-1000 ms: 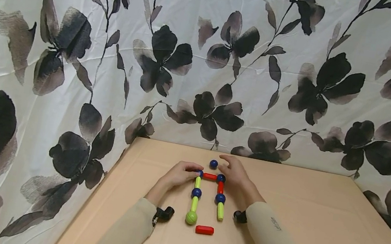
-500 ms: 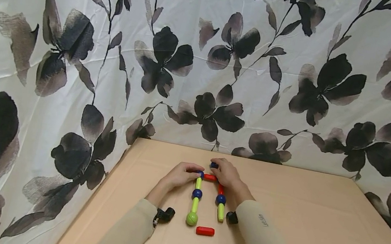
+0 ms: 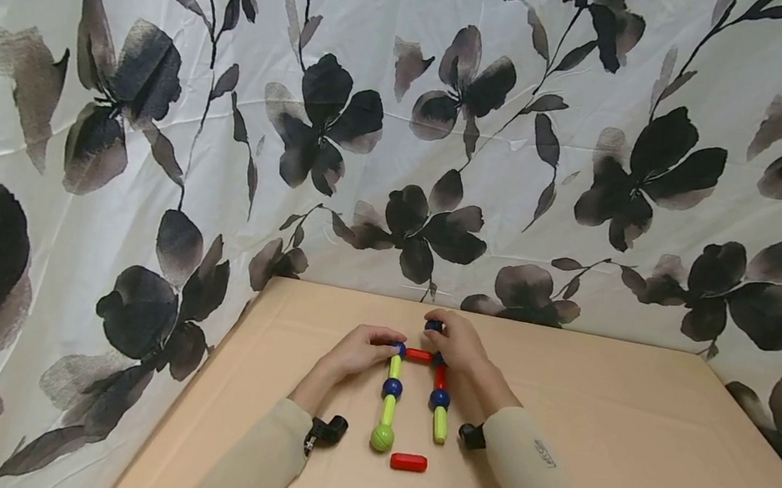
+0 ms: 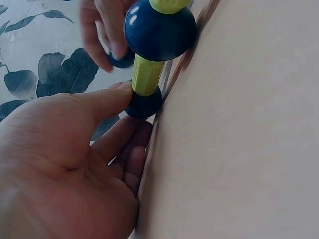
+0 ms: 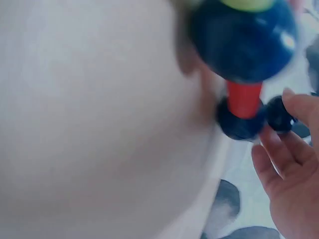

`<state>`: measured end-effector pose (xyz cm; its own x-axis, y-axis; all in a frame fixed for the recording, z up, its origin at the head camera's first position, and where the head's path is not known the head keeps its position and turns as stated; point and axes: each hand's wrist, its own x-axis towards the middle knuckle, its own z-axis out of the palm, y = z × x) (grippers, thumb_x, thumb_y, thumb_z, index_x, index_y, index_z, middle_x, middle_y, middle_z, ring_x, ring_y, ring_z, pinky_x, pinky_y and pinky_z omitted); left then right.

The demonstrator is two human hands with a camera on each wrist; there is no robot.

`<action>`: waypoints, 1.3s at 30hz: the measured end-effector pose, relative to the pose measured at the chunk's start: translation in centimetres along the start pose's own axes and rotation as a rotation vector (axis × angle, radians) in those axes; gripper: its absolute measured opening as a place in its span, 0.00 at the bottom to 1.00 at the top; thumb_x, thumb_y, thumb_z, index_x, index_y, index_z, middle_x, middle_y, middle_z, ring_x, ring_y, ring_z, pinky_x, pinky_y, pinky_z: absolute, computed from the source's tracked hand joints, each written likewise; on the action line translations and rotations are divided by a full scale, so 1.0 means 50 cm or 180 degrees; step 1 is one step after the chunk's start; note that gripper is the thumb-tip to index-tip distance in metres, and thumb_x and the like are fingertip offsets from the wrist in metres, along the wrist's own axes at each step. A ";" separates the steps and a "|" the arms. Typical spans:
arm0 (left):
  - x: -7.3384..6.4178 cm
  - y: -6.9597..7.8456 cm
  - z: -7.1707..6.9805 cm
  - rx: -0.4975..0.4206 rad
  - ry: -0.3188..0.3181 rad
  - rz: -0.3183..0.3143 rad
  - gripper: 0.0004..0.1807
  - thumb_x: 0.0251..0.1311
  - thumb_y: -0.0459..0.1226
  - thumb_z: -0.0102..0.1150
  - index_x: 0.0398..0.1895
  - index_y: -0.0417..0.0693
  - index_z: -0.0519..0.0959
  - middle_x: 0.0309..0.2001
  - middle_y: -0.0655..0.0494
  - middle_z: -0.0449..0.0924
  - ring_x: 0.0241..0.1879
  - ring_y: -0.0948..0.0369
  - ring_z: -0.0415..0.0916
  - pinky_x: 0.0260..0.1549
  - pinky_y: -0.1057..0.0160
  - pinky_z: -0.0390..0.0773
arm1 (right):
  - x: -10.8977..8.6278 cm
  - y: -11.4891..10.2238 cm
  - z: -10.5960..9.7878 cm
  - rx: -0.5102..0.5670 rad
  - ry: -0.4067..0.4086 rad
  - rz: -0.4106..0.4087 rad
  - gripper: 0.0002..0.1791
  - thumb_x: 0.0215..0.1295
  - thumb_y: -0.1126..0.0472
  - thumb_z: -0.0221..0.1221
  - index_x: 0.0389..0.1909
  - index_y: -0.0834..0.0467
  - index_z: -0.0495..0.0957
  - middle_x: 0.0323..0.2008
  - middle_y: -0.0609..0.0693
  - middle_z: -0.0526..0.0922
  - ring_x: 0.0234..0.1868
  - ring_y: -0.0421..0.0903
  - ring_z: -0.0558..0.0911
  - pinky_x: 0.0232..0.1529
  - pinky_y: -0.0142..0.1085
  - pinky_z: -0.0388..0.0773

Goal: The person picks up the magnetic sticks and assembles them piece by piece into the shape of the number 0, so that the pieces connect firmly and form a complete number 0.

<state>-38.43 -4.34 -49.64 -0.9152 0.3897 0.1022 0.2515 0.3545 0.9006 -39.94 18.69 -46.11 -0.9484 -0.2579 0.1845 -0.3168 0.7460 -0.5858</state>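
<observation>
Left hand: thumb tip touching the frame's blue corner ball, fingers relaxed.
Right hand: fingertips pinching loose blue ball (partly hidden).
Frame: rods and balls, mid-tabletop, toward far edge.

Blue balls join lime-green rods and red rods; the table is tan; the curtain white (black flowers throughout).
</observation>
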 end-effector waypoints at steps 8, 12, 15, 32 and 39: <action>0.004 -0.003 0.000 -0.0017 0.0007 -0.0049 0.16 0.75 0.36 0.58 0.61 0.47 0.84 0.58 0.53 0.86 0.61 0.54 0.79 0.65 0.51 0.76 | -0.039 0.006 -0.044 0.0465 -0.0110 -0.0382 0.17 0.74 0.60 0.63 0.61 0.55 0.81 0.52 0.52 0.85 0.46 0.49 0.80 0.44 0.34 0.83; 0.004 -0.005 0.001 0.0027 0.0026 -0.0048 0.15 0.75 0.36 0.59 0.61 0.48 0.84 0.58 0.54 0.86 0.62 0.54 0.79 0.66 0.51 0.75 | -0.054 0.009 -0.052 0.0497 -0.0213 -0.0503 0.17 0.73 0.60 0.64 0.60 0.54 0.82 0.54 0.52 0.85 0.45 0.48 0.80 0.45 0.34 0.82; 0.003 -0.005 0.001 0.0040 0.0031 -0.0038 0.16 0.75 0.36 0.59 0.61 0.47 0.84 0.58 0.54 0.86 0.62 0.54 0.79 0.66 0.50 0.75 | -0.065 0.012 -0.057 0.0545 -0.0309 -0.0500 0.17 0.72 0.59 0.65 0.59 0.53 0.83 0.54 0.51 0.86 0.46 0.48 0.80 0.48 0.36 0.81; 0.007 0.005 -0.003 0.0044 0.0064 -0.0021 0.15 0.74 0.36 0.60 0.61 0.48 0.84 0.59 0.53 0.86 0.62 0.53 0.79 0.65 0.50 0.75 | -0.115 0.044 -0.091 0.1618 -0.1875 -0.0359 0.20 0.69 0.57 0.68 0.58 0.61 0.83 0.49 0.52 0.87 0.51 0.52 0.79 0.55 0.41 0.75; 0.009 0.002 0.000 0.0069 0.0078 0.0013 0.15 0.73 0.35 0.61 0.59 0.49 0.85 0.58 0.52 0.85 0.62 0.53 0.78 0.66 0.50 0.75 | -0.124 0.043 -0.092 0.1509 -0.2329 -0.0576 0.17 0.65 0.60 0.71 0.53 0.60 0.86 0.37 0.49 0.85 0.32 0.43 0.75 0.36 0.31 0.72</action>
<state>-38.80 -4.15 -49.50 -0.9216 0.3704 0.1163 0.2617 0.3713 0.8909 -34.79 24.70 -44.87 -0.5868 -0.7958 -0.1495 -0.2681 0.3652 -0.8915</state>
